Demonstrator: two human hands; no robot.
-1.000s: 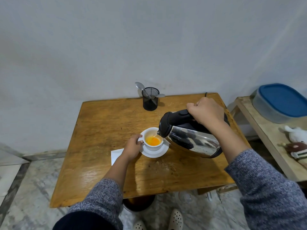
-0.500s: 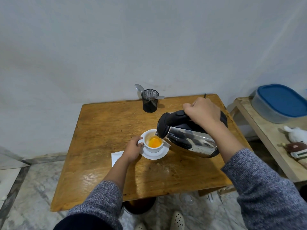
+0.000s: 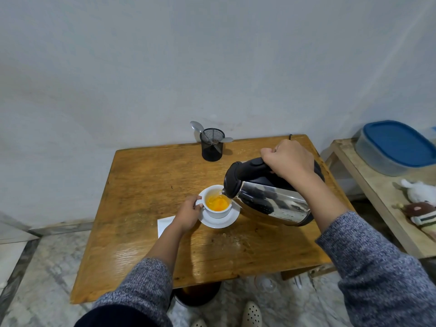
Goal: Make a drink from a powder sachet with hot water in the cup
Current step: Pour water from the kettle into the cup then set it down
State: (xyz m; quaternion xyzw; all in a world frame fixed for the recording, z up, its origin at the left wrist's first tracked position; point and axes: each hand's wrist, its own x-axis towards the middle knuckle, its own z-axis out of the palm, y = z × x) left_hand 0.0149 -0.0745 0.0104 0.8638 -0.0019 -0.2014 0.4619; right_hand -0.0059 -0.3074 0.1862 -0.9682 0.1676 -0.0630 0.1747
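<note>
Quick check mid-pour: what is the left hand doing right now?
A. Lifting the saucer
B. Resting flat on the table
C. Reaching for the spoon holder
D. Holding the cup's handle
D: the left hand grips the handle of the white cup, which sits on its saucer.

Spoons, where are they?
In the head view, the spoons stand in a black mesh cup at the table's far edge, by the wall, behind the cup.

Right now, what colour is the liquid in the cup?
Bright orange liquid in the white cup, clearest from the head camera.
</note>
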